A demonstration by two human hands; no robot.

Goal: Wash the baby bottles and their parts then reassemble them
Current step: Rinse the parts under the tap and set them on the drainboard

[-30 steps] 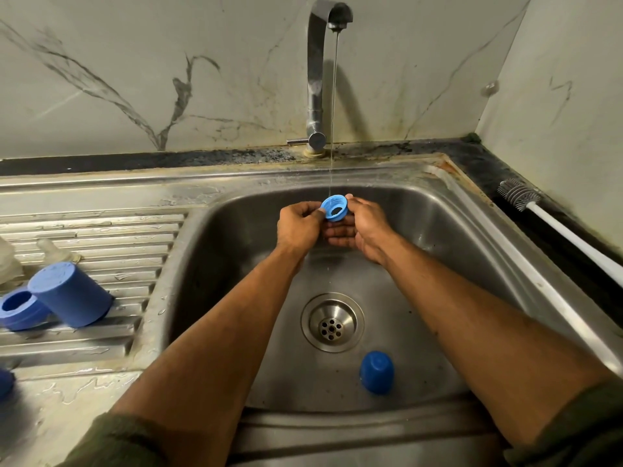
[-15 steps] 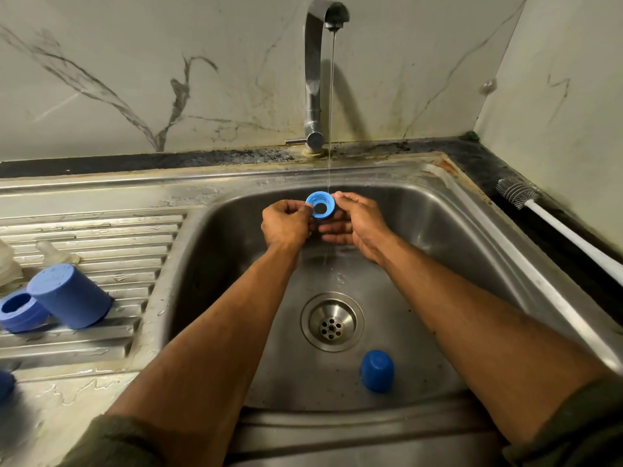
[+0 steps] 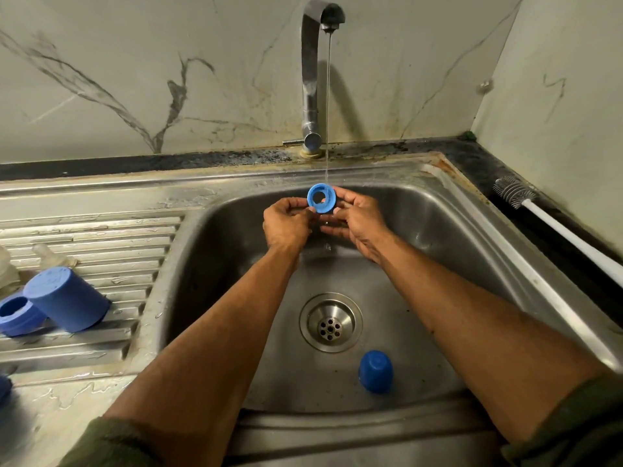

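Both hands hold a blue screw ring [image 3: 321, 198] over the steel sink [image 3: 438, 230], right under a thin stream from the tap [image 3: 313, 72]. My left hand [image 3: 286, 224] pinches its left edge and my right hand [image 3: 357, 220] grips its right side. The ring's round opening faces me. A small blue cap [image 3: 376, 371] lies on the sink floor near the drain [image 3: 331, 322]. On the draining board at left rest a large blue cap [image 3: 65, 299], another blue ring [image 3: 18, 315] and a clear teat [image 3: 50, 254].
A white-handled bottle brush [image 3: 546, 217] lies along the dark counter at the right of the sink. A clear part [image 3: 6, 267] sits at the far left edge, and another blue piece [image 3: 4, 389] shows at the lower left. Marble walls close off the back and right.
The ring has been turned so that its opening faces me, and both hands have shifted slightly left and up under the water stream.
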